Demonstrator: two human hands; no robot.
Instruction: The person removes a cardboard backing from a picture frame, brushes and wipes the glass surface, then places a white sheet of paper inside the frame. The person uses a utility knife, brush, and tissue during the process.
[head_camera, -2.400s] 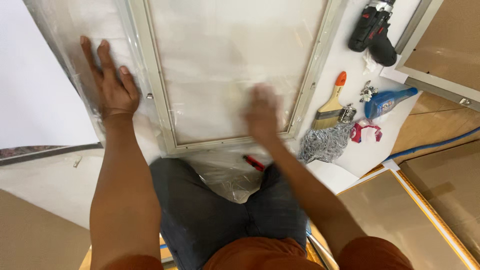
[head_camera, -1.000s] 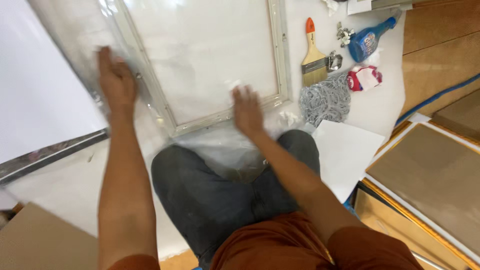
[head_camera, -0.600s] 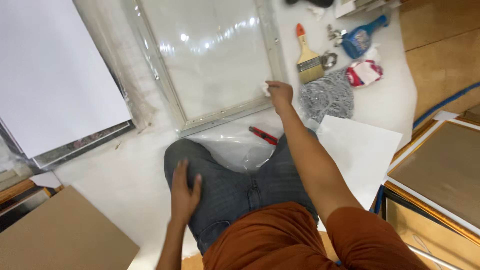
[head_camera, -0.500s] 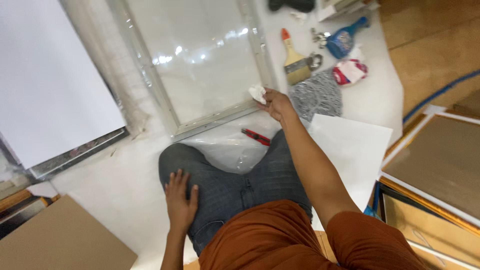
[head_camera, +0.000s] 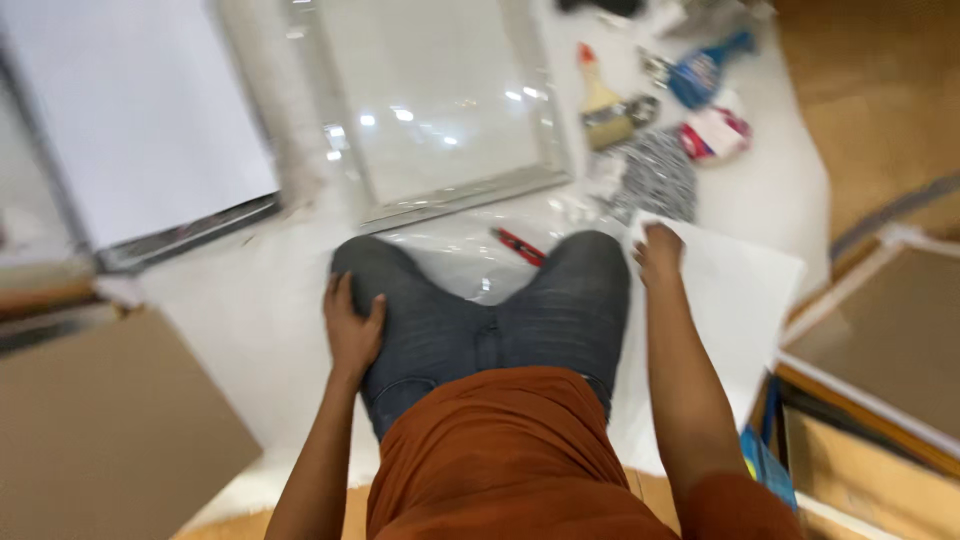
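hands first: left hand (head_camera: 352, 330) lies flat on the left thigh of the grey jeans (head_camera: 480, 320), fingers together, palm down, gripping nothing. right hand (head_camera: 658, 252) sits at the near corner of a white sheet (head_camera: 735, 300) lying on the floor just beside the right knee; fingers curled over the sheet's edge (frame is motion-blurred, cannot tell if they actually pinch it or just rest on it).

layout: person kneeling on white floor covering, orange shirt in the foreground. ahead of the knees, a pale framed panel (head_camera: 440, 110) under clear plastic film, flat on the floor. small red tool (head_camera: 517, 246) on the film between the knees. right of the panel: paintbrush (head_camera: 603, 105), blue bottle (head_camera: 703, 75), red-and-white bundle (head_camera: 716, 133), grey speckled rag (head_camera: 655, 180) just beyond the sheet. large white board (head_camera: 130, 120) at left, brown cardboard (head_camera: 100, 430) near left, framed brown boards (head_camera: 880, 340) at right.
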